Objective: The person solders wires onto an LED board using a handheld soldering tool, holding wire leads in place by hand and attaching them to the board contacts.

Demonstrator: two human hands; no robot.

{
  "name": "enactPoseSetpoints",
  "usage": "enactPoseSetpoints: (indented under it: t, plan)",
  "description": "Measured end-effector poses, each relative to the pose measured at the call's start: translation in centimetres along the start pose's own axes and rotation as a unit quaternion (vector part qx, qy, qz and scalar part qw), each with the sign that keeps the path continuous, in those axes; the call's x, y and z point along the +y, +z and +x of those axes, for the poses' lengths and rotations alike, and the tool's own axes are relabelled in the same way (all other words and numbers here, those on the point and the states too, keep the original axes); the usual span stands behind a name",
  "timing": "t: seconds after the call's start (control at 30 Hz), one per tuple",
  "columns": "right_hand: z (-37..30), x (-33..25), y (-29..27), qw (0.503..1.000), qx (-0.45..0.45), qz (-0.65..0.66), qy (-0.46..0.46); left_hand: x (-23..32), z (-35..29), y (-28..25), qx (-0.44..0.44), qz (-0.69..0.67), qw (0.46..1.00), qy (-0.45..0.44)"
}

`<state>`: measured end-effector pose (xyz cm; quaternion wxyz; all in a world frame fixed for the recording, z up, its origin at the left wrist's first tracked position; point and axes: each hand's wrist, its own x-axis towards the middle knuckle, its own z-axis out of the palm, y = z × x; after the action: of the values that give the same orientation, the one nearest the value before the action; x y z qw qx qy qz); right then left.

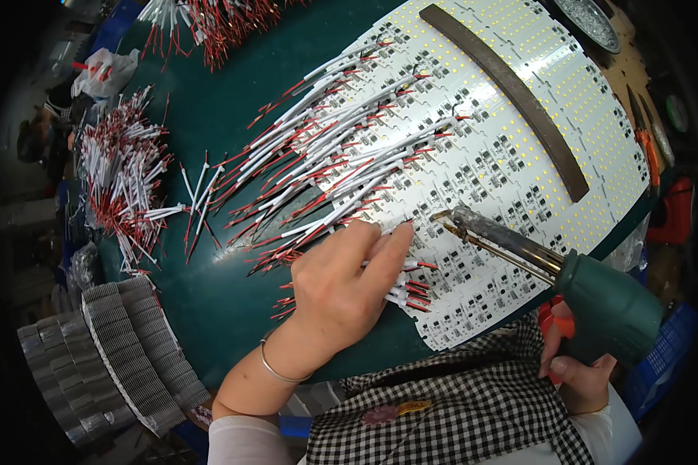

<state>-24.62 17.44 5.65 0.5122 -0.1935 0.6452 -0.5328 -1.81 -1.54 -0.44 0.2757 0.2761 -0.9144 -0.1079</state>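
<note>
Head view: off the panel's [597, 124] near edge, the right hand [583, 380] grips the iron [609, 306], its tip over the panel. The left hand [337, 283], at the panel's left edge, apparently pinches a wire [410, 222]; best hold it steady, heating briefly, clear of the fingers and the leads [349, 170] farther up the panel.

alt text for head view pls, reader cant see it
The right hand holds a green soldering gun, its tip over a white circuit board, while the left hand holds red-and-white wires. More wires lie in rows over the board's left side, and a dark bar lies across it. A wire pile and grey stacks sit at left.
</note>
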Motion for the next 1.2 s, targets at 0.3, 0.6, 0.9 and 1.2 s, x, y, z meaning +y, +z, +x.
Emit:
enactPoseSetpoints:
  t: [0.3,0.6,0.9,1.2]
  plan:
    - [0.5,-0.3,0.9,0.998,-0.018,0.002,0.054,-0.1,0.1,0.0,-0.015,-0.058,0.997,-0.041]
    - [1.0,-0.7,1.7,0.995,-0.041,-0.014,0.095,0.1,0.1,-0.1,-0.026,-0.064,0.997,-0.047]
    - [0.9,0.0,2.0,1.000,0.006,0.018,0.008,0.0,0.2,0.0,-0.021,-0.067,0.997,-0.035]
    - [0.0,-1.1,0.1,0.996,-0.027,0.046,0.072,-0.1,0.0,0.3,-0.015,-0.045,0.999,-0.025]
